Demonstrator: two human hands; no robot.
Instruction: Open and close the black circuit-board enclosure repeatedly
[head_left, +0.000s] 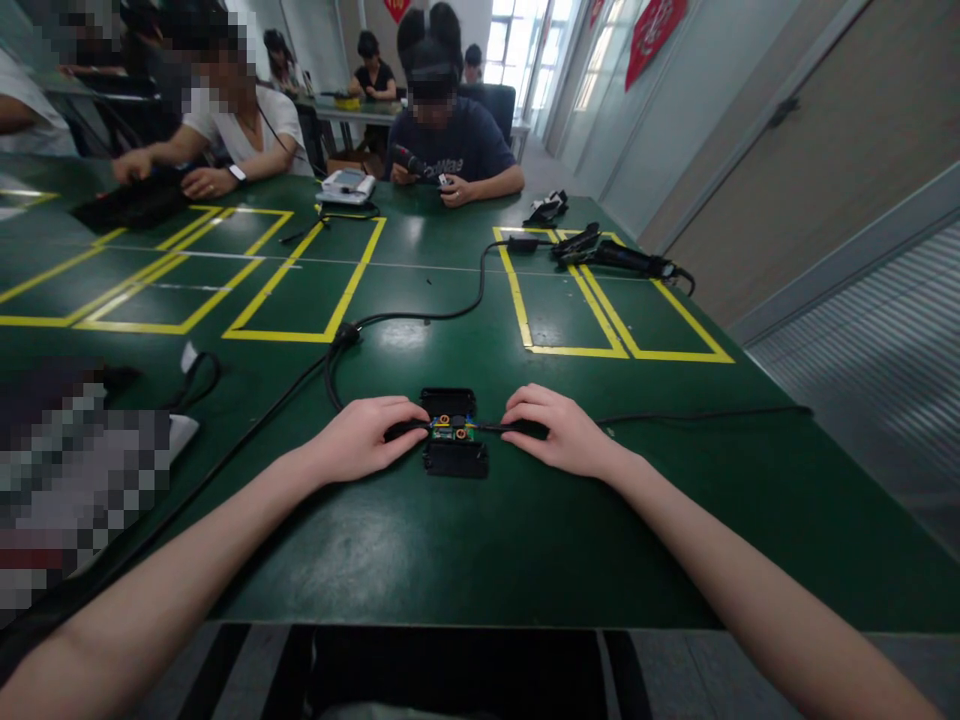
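Note:
A small green circuit board (453, 428) with copper coils lies in front of me, black cables coming off both sides. Behind it sits one black plastic case half (448, 398), and in front of it another black case half (456, 460). At the board's left end, my left hand (367, 435) pinches the black cable (406, 429) between thumb and fingers. My right hand (553, 430) is closed around the black cable (517, 428) on the other side, a little away from the board. Both hands rest close to the green tabletop (450, 560).
A thick black cord (247, 440) with a plug (346, 334) crosses the left side. Yellow tape rectangles (330, 335) mark the table. Black tool-like items (615, 255) lie at the back right. Across the table, a person (457, 140) holds small items; another person (247, 130) works at the left.

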